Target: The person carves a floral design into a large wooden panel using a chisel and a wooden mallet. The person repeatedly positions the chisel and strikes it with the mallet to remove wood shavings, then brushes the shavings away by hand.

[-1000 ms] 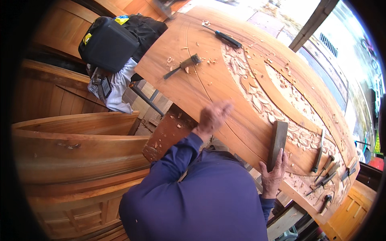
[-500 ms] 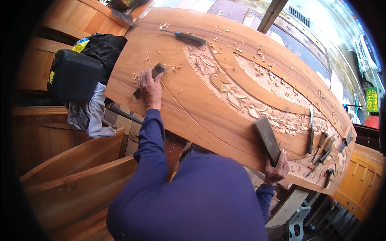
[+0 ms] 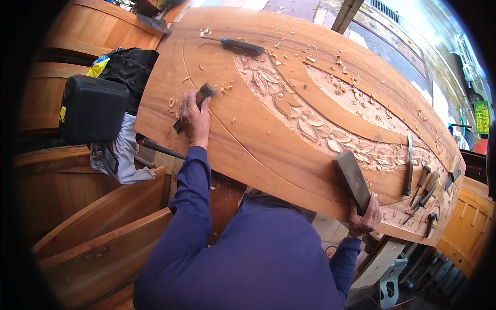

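My left hand (image 3: 194,119) is closed on a short chisel-like tool (image 3: 206,90) with a wide handle end and dark blade, over the wooden panel (image 3: 217,139). My right hand (image 3: 364,219) grips the lower end of a long dark grey block (image 3: 349,173), like a sharpening stone, near the panel's front edge. A band of carved leaves (image 3: 310,124) curves across the panel, among scattered shavings. A thin tool with a dark blue handle (image 3: 243,46) lies at the upper left. Several chisels (image 3: 429,194) and other hand tools lie at the right end, beside my right hand.
A black case (image 3: 93,111) on dark cloth and a pale rag (image 3: 129,160) stand left of the panel. Curved wooden door pieces (image 3: 103,243) lean at the lower left. A plastic stool (image 3: 390,281) is under the right end. A vehicle (image 3: 470,77) shows outside at the upper right.
My left hand has moved up and left onto the short tool and closed on it. My right hand keeps hold of the block. The whole view has shifted.
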A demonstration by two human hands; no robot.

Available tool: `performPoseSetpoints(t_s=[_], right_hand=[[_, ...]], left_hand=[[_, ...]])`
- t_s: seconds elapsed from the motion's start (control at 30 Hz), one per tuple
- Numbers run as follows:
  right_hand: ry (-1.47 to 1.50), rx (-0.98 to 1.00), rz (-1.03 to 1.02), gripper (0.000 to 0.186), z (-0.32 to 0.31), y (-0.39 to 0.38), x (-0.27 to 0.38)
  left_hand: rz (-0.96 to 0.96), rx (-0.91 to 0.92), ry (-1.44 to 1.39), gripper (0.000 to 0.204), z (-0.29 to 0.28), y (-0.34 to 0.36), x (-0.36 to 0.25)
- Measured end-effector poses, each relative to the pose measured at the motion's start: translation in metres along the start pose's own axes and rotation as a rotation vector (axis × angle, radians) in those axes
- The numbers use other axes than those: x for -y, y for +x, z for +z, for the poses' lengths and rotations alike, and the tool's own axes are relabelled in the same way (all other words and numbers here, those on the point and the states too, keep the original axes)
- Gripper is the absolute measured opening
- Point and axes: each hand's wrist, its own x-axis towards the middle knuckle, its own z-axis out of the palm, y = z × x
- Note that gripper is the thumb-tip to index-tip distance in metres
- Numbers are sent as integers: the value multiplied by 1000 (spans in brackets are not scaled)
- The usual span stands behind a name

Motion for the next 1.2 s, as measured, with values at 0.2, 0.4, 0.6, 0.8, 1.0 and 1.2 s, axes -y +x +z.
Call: performPoseSetpoints(t_s=[0.2, 0.4, 0.6, 0.8, 1.0, 1.2], right_hand=[[-6, 60, 10, 74, -1, 6, 1], [16, 276, 97, 84, -13, 20, 11], [48, 464, 239, 82, -23, 35, 19], [84, 428, 307, 74, -27, 32, 30], [252, 420, 610, 66, -42, 2, 51], [1228, 191, 950, 60, -39, 3, 94]], left_hand=[[43, 2, 38, 42, -7, -7, -12], [367, 15, -178, 53, -1, -11, -70], [722, 423, -752, 79, 26, -31, -204], [1038, 500, -790, 40, 55, -56, -256], [1146, 535, -772, 10, 51, -41, -241], [1184, 575, -807, 17, 61, -37, -231]])
